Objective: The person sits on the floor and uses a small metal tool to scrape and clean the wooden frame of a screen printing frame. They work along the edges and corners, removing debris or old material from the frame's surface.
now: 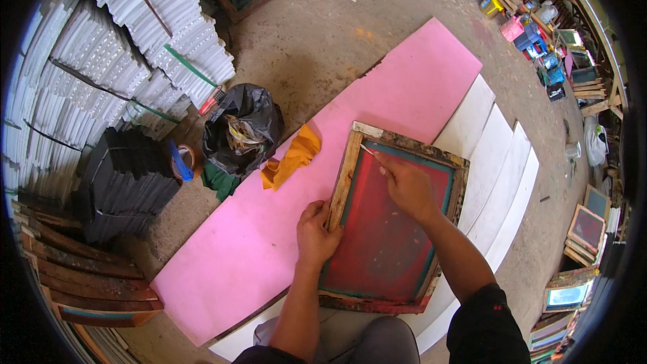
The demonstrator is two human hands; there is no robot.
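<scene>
A wooden screen-printing frame [397,222] with red mesh and a teal border leans tilted in front of my knees. My left hand [317,234] is closed around its left wooden bar, fingers behind and thumb at the front. In my right hand [406,185] a thin, pale, stick-like tool [366,150] is pinched, its tip at the mesh's upper left corner beside the bar. Most of the tool is hidden in the fingers, so its kind cannot be told. An orange-yellow cloth [292,156] lies crumpled left of the frame, on a pink board [249,263].
White sheets [495,162] lie right of the pink board. At left stand a black plastic bag [244,121], a tape roll [185,156], a black bundled stack [128,185] and tall strapped white stacks [94,61]. More frames [585,229] and containers line the right side.
</scene>
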